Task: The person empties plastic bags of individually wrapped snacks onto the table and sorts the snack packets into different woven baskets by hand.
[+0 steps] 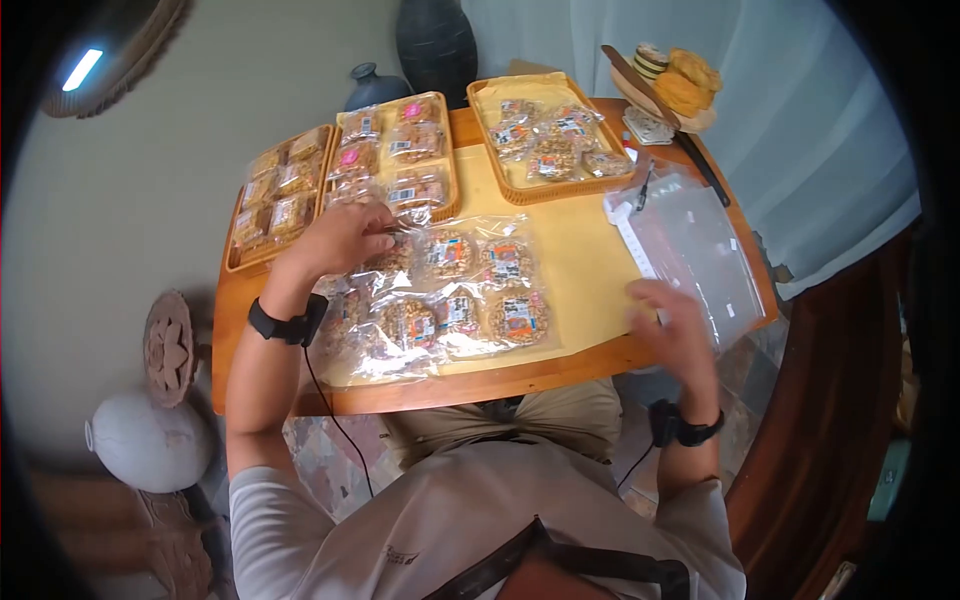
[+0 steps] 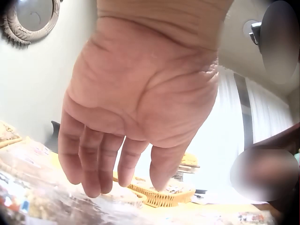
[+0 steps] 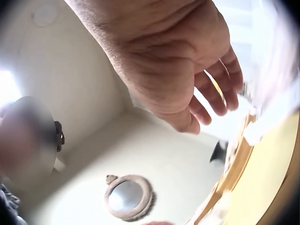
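Observation:
Several clear-wrapped round snack packs (image 1: 518,318) lie in rows on yellow paper at the front of the wooden table. My left hand (image 1: 345,238) is over the upper left packs, beside the middle basket; in the left wrist view the same hand (image 2: 140,103) has its fingers extended downward, nothing gripped. Whether its fingertips touch the plastic, I cannot tell. Slightly blurred, my right hand (image 1: 675,330) is above the table's front right part, left of a stack of clear plastic bags (image 1: 700,270). The right wrist view shows that hand (image 3: 187,70) with loosely bent fingers and nothing in them.
Two wicker baskets of packs, a left one (image 1: 236,262) and a middle one (image 1: 453,150), stand at the back left. Another basket (image 1: 530,193) is at the back. A knife (image 1: 700,168) lies by a fruit stand (image 1: 648,127) at the right. Dark vases (image 1: 436,45) stand behind.

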{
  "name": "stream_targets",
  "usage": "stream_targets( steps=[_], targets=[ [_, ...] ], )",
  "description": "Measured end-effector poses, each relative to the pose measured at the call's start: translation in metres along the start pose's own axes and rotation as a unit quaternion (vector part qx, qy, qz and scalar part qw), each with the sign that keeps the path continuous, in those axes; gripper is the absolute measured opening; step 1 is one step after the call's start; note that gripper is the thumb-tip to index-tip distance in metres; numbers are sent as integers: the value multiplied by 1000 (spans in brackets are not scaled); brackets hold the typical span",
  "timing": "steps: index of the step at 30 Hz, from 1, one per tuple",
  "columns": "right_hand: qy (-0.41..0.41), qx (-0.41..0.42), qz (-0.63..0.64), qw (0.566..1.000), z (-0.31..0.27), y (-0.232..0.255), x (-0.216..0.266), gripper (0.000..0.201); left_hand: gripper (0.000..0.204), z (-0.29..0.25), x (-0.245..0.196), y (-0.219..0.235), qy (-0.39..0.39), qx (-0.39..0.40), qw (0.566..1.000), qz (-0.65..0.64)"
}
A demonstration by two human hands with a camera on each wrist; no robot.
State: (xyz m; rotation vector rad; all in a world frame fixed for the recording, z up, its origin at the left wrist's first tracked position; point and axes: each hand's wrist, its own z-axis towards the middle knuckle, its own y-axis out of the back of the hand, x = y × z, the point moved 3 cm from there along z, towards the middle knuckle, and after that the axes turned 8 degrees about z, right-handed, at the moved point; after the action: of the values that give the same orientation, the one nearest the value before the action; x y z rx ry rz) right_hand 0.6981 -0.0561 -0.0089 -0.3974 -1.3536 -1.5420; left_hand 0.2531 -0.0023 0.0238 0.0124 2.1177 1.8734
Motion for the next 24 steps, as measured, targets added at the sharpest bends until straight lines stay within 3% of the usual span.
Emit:
stream_targets(
  steps=[2,3,5,7,11,14,17,19,20,22,24],
  targets=[
    [-25,140,78,987,18,-41,14,28,31,-10,13,4,31,-8,999,17],
    [-20,145,82,986,27,-55,19,28,31,-16,20,7,39,-9,999,19],
    [-63,180,255,948,43,-81,24,28,33,-30,37,11,92,-5,996,-22],
    [-59,213,265,939,65,-99,26,28,34,-45,54,13,125,-9,992,-1],
    [-49,287,214,933,111,-127,35,31,37,-71,95,6,181,-102,975,74],
    [-42,293,157,942,137,-150,35,36,44,-81,116,-2,250,-52,967,3],
    [-96,293,163,937,153,-173,29,42,45,-92,124,-13,246,-16,964,-105],
    [-118,281,198,932,163,-195,20,43,45,-95,124,-21,177,35,943,-281],
    [-142,265,232,925,167,-202,17,45,45,-98,121,-23,178,35,942,-282],
    [-154,274,238,919,176,-213,19,44,47,-106,114,-23,179,-69,904,-381],
    [-165,283,246,912,181,-220,23,44,49,-118,140,-27,227,-64,910,-340]
  ],
)
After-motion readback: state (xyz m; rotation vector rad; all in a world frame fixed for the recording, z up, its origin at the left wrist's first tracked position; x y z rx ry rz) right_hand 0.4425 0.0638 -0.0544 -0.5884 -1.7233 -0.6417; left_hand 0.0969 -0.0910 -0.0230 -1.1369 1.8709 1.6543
